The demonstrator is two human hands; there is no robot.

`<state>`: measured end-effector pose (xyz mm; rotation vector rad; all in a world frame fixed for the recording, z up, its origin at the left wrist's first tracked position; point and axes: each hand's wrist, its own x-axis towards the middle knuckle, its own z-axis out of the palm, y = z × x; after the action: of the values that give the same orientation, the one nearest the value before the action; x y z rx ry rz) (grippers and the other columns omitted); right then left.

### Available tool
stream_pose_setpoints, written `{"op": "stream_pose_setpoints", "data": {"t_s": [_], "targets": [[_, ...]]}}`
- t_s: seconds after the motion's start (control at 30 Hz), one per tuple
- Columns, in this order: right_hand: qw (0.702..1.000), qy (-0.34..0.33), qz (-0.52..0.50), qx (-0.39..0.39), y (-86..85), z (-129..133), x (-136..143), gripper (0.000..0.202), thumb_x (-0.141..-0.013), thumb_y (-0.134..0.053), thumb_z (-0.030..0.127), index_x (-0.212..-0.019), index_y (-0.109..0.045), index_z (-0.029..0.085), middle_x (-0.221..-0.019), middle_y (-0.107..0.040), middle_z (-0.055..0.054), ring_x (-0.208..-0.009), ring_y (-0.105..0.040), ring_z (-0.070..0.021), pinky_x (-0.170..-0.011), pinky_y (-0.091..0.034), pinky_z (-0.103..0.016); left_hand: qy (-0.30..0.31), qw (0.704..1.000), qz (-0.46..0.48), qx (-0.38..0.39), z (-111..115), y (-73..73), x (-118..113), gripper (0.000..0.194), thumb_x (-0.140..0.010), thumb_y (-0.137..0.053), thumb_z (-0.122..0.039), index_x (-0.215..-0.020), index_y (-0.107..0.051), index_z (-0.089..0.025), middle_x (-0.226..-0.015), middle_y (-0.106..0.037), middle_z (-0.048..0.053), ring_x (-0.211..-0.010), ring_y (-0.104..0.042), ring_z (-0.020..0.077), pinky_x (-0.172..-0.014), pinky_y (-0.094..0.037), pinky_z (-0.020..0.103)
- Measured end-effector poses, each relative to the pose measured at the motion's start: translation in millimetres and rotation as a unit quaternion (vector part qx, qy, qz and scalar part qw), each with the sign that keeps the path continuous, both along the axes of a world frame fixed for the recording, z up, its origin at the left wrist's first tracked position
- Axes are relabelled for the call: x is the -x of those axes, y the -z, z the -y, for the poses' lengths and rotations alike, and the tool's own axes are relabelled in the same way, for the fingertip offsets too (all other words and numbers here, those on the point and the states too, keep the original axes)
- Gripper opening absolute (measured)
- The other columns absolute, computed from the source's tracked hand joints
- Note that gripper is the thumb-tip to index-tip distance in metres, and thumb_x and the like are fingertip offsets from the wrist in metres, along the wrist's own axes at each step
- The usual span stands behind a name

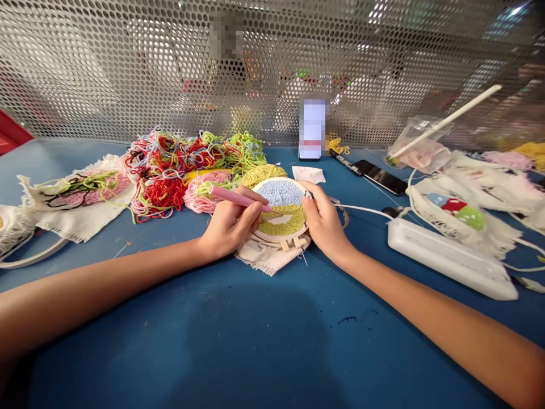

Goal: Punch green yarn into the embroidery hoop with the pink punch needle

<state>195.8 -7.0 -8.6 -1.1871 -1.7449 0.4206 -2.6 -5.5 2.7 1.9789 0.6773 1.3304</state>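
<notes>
My left hand (230, 224) is closed around a pink punch needle (232, 196), its tip end down at the hoop's face. Gripping the right rim of a round embroidery hoop (279, 242) is my right hand (327, 222), thumb on top. The cloth in the hoop carries light blue loops (279, 193) in the upper part and olive-yellow loops (276, 228) below, around a small bare cream patch (280, 218). Frayed cloth (270, 262) sticks out under the hoop's lower edge. A ball of yellow yarn (264, 173) lies just behind it.
Tangled yarn (170, 162) is heaped behind my left hand. A lit phone (312, 133) leans on the perforated metal screen (162, 68). To the right are a white power strip (451, 258), a dark phone (381, 177) and stitched cloths (464, 213). Another cloth (85, 213) lies left.
</notes>
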Motion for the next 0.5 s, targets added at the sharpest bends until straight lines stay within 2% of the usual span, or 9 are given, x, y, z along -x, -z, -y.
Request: {"op": "stream_pose_setpoints", "data": {"t_s": [0.2,0.5], "targets": [[1.0,-0.006,-0.005,0.007,0.8,-0.2,-0.5,0.036,-0.092,-0.034,0.034,-0.122,-0.048,0.023,-0.125,-0.054,-0.007,-0.113,-0.051,-0.0205,-0.097,-0.041,-0.038,-0.004,1.0,-0.002,0.005,-0.5,-0.5,-0.1,0.023,-0.091,-0.042,-0.032,-0.087,-0.055,-0.014,-0.061,-0.051,-0.002,-0.047,-0.048,0.0047,-0.043,-0.04,0.017],[0.998,-0.019,-0.049,0.028,1.1,-2.2,0.1,0.033,-0.091,-0.037,0.033,-0.118,-0.052,0.021,-0.123,-0.056,-0.007,-0.108,-0.054,-0.0196,-0.092,-0.044,-0.033,0.001,1.0,0.01,0.006,-2.4,-0.2,-5.0,0.027,-0.09,-0.042,-0.036,-0.084,-0.057,-0.013,-0.062,-0.048,-0.002,-0.046,-0.047,0.004,-0.041,-0.039,0.016]]}}
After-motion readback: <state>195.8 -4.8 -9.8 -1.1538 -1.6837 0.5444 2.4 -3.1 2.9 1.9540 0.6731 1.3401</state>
